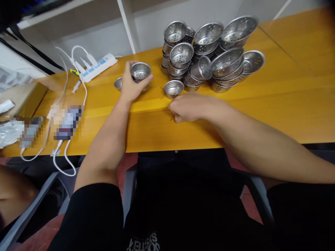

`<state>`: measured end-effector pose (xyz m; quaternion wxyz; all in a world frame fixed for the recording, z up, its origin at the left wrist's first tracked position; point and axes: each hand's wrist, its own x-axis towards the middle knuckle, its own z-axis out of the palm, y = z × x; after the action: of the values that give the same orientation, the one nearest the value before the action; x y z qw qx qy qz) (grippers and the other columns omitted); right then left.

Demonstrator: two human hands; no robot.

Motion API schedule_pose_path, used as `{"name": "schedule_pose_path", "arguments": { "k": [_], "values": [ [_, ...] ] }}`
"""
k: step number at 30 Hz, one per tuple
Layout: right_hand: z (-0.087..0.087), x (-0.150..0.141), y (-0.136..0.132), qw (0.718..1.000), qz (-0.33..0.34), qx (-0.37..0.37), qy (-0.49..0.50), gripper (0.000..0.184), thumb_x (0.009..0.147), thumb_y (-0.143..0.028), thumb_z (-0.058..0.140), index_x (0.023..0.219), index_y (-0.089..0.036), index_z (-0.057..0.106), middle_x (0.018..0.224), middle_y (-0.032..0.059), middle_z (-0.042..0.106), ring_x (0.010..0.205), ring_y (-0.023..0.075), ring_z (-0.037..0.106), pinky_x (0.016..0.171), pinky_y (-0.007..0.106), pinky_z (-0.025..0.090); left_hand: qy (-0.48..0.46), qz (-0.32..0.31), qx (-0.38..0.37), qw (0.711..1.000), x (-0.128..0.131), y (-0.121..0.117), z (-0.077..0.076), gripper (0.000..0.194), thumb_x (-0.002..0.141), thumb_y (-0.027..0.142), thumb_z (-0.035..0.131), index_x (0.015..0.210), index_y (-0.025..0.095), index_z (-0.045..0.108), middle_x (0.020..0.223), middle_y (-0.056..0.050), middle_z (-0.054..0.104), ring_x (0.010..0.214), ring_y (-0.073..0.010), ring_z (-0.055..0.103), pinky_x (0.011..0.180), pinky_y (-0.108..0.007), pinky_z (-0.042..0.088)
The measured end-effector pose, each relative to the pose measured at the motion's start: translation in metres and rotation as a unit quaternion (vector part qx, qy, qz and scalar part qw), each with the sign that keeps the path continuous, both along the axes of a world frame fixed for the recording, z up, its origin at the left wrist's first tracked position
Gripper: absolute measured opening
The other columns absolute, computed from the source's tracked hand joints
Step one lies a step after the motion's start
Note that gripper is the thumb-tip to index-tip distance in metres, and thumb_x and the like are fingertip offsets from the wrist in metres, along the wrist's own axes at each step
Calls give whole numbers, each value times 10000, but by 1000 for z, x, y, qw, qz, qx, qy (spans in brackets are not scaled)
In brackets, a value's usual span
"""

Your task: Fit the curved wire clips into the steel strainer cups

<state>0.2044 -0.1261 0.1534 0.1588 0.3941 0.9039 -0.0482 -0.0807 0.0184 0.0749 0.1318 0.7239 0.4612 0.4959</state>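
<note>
My left hand [130, 85] is closed round a perforated metal cup [140, 71], its thumb along the near side. A smaller metal cup [118, 83] stands just left of that hand, partly hidden by it. My right hand [187, 106] is curled into a closed shape low over the table. From its fingertips pokes a thin dark strand [172, 118]; most of it is hidden. Right behind those knuckles sits a shallow perforated cup [174, 89], with another thin strand [162, 92] at its left.
Stacks of perforated metal cups [227, 62] crowd the back right of the wooden table [293, 104]. A white power strip [99, 68] with cables lies at the back left. Two blurred phones [68, 123] on cables and a cardboard box [31, 99] are farther left. Someone's bare limb [15, 195] shows at lower left.
</note>
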Motion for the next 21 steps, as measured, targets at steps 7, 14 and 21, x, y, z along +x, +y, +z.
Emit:
{"name": "schedule_pose_path", "arguments": {
  "k": [7, 14, 21],
  "values": [
    [-2, -2, -1, 1000, 27, 9, -10, 130, 1109, -287, 907, 1157, -193, 982, 1071, 159, 941, 966, 359, 874, 738, 429, 498, 11, -14, -59, 998, -14, 17, -23, 1087, 686, 1121, 985, 1354, 331, 653, 1435, -119, 861, 1457, -426, 830, 1364, -655, 640],
    [2, -10, -7, 1000, 16, -6, 25, 160, 1157, -167, 840, 1278, -134, 940, 1296, 183, 943, 1140, 353, 884, 810, 405, 496, 36, 48, -73, 996, -33, 27, -28, 1188, 669, 1283, 802, 1355, 327, 637, 1355, -46, 890, 1392, -284, 806, 1330, -617, 636],
    [-17, -26, -11, 994, 4, 2, 109, 343, 1271, -106, 579, 1446, -98, 873, 1488, 237, 880, 1272, 372, 860, 868, 424, 528, 29, 66, -83, 994, -35, 30, -31, 1306, 577, 1350, 732, 1366, 317, 597, 1406, -22, 872, 1283, -188, 794, 1277, -514, 657]
  ]
}}
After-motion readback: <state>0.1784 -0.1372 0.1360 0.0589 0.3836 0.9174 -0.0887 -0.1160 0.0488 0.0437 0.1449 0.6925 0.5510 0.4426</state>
